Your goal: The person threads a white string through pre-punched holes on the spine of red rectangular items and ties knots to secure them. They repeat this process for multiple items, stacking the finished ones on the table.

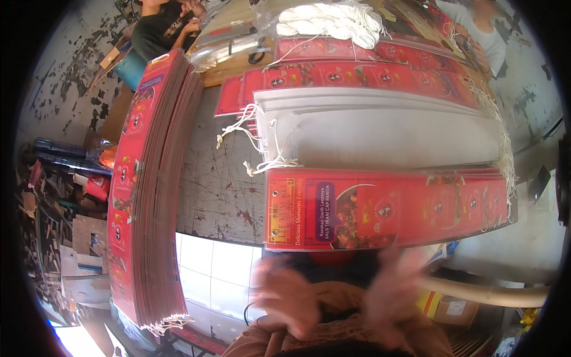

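Both hands are in front of my body at the table's near edge, smeared by motion. My left hand (284,294) is just below the left end of a stack of long red printed hanging strips (392,205). My right hand (392,291) is near the same stack's lower edge, further right; neither hand's fingers can be made out clearly. The nearest strip has two small holes at its left end. Behind it, white-backed strips (398,134) lie face down, with knotted white cords (273,165) at their left ends.
A tall stack of red strips (146,196) stands along the left side. More red strips (333,77) and a bundle of white cord (330,22) lie at the back. Two people (160,30) sit or stand across the table. Scrap (53,214) piles up at far left.
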Available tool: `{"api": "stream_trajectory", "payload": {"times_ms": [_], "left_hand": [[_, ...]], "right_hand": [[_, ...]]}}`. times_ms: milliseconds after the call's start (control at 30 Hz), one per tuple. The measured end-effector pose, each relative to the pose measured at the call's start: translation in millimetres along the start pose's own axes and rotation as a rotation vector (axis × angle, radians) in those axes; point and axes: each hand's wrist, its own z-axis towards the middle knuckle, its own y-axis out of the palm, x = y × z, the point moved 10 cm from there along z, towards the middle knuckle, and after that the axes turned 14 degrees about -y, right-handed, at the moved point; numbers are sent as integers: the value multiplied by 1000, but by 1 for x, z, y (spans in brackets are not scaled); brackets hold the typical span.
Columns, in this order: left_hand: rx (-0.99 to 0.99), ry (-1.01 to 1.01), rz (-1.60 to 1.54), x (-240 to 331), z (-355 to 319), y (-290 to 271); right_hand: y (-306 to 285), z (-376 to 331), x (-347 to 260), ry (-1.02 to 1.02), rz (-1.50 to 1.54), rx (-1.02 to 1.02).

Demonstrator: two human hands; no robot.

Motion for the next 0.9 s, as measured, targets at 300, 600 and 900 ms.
{"api": "stream_trajectory", "payload": {"times_ms": [300,600,900], "left_hand": [[-653,-186,-191,2,-54,74],[59,536,182,70,24,27],[-952,429,594,25,-34,129]], "right_hand": [[34,-18,0,50,-37,-32],[0,-27,62,234,-293,-39],[41,-2,75,256,-248,-282]]}}
